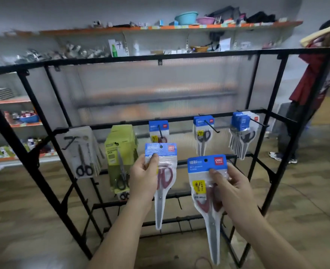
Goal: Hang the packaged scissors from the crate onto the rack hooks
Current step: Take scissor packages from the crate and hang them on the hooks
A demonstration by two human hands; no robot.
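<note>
A black wire rack (24, 152) fills the shop aisle, its middle rail carrying rows of hung packs (239, 121) sorted by kind, apparently so each new one joins its match. The person's left hand (143, 177) grips a pack of red-handled scissors (166, 177) by its side, header up, raised just below a hook (160, 133) that bears one like pack. The right hand (232, 189) holds a second pack (201, 167) lower and nearer, seemingly kept back for its turn. Thumbs sit under the blue headers, leaving each punched hole (161, 146) free for a hook tip. The crate is out of view.
</note>
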